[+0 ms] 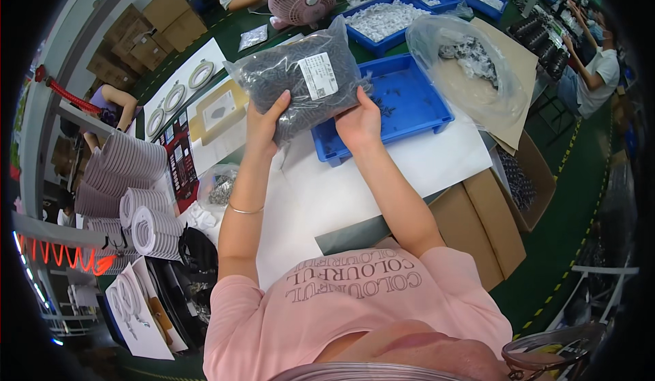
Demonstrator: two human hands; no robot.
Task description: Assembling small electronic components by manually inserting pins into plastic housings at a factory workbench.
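A clear plastic bag (280, 74) packed with small dark parts, bearing a white label, is held up above the table between both hands. My left hand (265, 120) grips its lower left side, thumb on the front face. My right hand (359, 120) holds the lower right corner, with the thumb pressed on the edge and the other fingers mostly under the bag. Just right of and behind the bag lies a blue tray (424, 123) with a few dark parts scattered on its bottom.
Blue bins of white parts (385, 21) and a pink fan (301, 0) stand at the far side. An open clear bag (471, 60) rests on cardboard at right, above a carton of dark parts (516, 180). Stacked white ring-shaped pieces (126, 166) line the left. Other people sit nearby.
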